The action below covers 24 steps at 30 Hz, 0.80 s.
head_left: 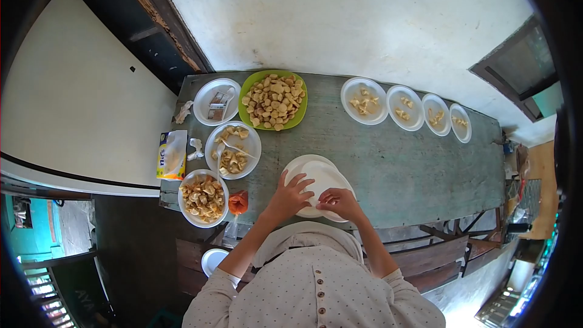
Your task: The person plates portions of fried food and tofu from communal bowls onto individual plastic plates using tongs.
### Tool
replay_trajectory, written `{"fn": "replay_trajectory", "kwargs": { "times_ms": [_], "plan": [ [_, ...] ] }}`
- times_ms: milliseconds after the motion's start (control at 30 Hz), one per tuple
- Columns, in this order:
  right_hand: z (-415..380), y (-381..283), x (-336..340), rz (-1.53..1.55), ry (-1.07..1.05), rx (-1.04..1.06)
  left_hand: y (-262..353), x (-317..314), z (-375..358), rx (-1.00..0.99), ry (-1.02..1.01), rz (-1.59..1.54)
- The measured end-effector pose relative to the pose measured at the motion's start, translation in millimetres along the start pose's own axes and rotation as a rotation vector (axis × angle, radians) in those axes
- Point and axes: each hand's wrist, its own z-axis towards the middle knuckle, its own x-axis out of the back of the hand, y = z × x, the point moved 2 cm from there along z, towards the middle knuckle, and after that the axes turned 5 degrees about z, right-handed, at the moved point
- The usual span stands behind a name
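Note:
Two overlapping white plates [325,174] lie at the table's front edge, right before me. My left hand [294,193] rests over the left side of these plates, its fingers spread apart. Over their right side is my right hand [340,202], with the fingers curled together; whatever they may hold is too small to name. Behind the plates, toward the left, a green bowl [244,116] is heaped with light brown pieces. Left of my hands, a white plate [256,146] carries food pieces and white plastic spoons.
Four white plates with small food portions, the largest one [352,112] leftmost, line the back right. A plate of brown pieces [197,222], an orange item [238,202], a tissue pack [172,155] and a plate with banknotes [202,98] stand on the left.

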Motion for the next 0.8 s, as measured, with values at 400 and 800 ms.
{"fn": "replay_trajectory", "kwargs": {
  "times_ms": [400,800],
  "plan": [
    [-5,-12,56,0.338,0.741,0.294,7,20,-1,0.154,0.168,-0.271],
    [17,-78,38,0.031,0.745,0.558,11,26,10,0.533,0.406,-1.219]
  ]
}}
